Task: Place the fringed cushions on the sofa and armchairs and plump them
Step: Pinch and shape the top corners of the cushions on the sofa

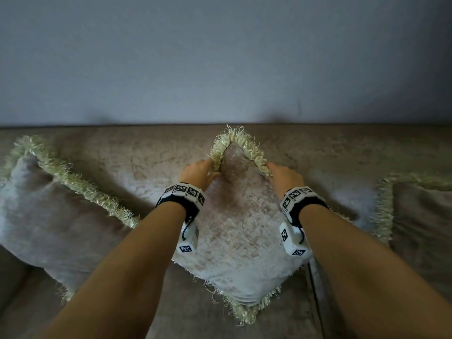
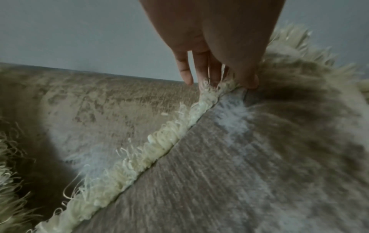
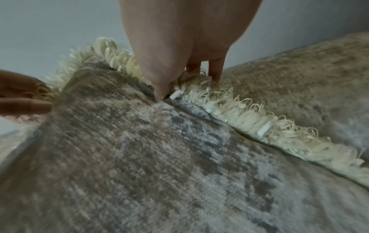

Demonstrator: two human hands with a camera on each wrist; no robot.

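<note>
— What's cut off?
— The side cushions, at the frame edges.
— And the hands?
— The left hand (image 1: 197, 172) and right hand (image 1: 285, 175) pinch the middle cushion's (image 1: 241, 231) top fringe; it stands on the sofa (image 1: 117, 152).

Dim, flat light; blurred wrist views

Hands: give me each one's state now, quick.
Left hand: pinches the middle cushion's fringed edge near its top corner.
Right hand: pinches the opposite fringed edge.

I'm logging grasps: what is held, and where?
Both hands, left hand and right hand, pinch the middle beige velvet fringed cushion at its fringed edges beside the top corner.
</note>
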